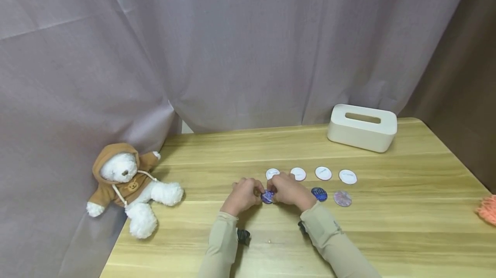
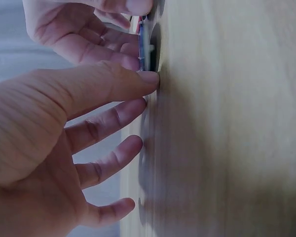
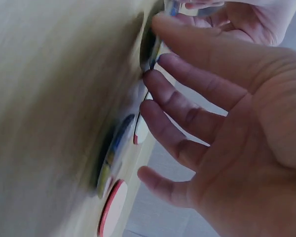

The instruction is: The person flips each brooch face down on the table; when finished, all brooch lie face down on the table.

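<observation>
A round purple-and-blue badge (image 1: 267,196) is between both hands, low over the table. My left hand (image 1: 245,195) pinches its left edge with thumb and forefinger; the other fingers are spread in the left wrist view. At its right edge my right hand (image 1: 288,191) pinches it. In the left wrist view the badge (image 2: 142,44) appears edge-on, partly hidden by fingers. To the right lie a dark blue badge (image 1: 319,194) and a pale pink-purple badge (image 1: 342,198). Behind them runs a row of white discs (image 1: 323,173), each with a small mark in its middle.
A white teddy bear (image 1: 141,220) in a brown hoodie sits at the table's left edge. At the back right stands a white tissue box (image 1: 362,134). Something fluffy and orange (image 1: 487,210) lies at the right edge. Grey curtain (image 1: 240,54) hangs behind the wooden table (image 1: 217,157).
</observation>
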The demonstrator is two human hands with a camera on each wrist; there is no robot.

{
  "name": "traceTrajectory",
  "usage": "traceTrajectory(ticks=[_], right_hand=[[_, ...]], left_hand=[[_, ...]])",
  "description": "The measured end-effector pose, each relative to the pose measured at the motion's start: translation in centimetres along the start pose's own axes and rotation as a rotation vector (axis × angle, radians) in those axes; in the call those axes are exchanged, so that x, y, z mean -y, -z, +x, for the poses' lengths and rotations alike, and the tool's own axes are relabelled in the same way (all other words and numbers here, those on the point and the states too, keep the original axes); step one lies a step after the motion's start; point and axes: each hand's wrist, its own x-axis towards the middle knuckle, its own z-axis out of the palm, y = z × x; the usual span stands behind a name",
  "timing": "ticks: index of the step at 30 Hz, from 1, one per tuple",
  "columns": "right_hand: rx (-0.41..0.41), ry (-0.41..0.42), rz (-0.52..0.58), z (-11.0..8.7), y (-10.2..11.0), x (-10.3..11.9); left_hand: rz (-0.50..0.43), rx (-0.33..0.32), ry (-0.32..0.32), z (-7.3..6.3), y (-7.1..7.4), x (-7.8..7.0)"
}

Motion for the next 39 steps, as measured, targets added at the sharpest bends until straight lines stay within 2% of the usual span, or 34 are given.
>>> traceTrajectory(ticks=[5, 17, 21, 28, 35, 39], right_hand=[[0.024, -0.015, 0.003, 0.0, 0.3, 0.2], [0.025, 0.044, -0.002, -0.1, 1.2, -0.5], [0.010, 0.057, 0.015, 0.0, 1.3, -0.7], [-0.046, 0.138, -0.006, 0.1, 1.5, -0.8], [-0.027, 0.102, 0.027, 0.0, 1.8, -0.8], [-0.031, 0.089, 0.038, -0.1, 1.5, -0.9]], left_hand=[[0.011, -0.005, -0.021, 0.0, 0.1, -0.2], [-0.003, -0.022, -0.044, 0.2, 0.8, -0.2], [-0.011, -0.034, -0.054, 0.3, 0.8, -0.1], [-0.032, -0.050, -0.061, 0.4, 0.9, -0.2], [-0.039, -0.073, -0.094, 0.5, 0.9, -0.8], [-0.033, -0.075, -0.076, 0.6, 0.6, -0.9]])
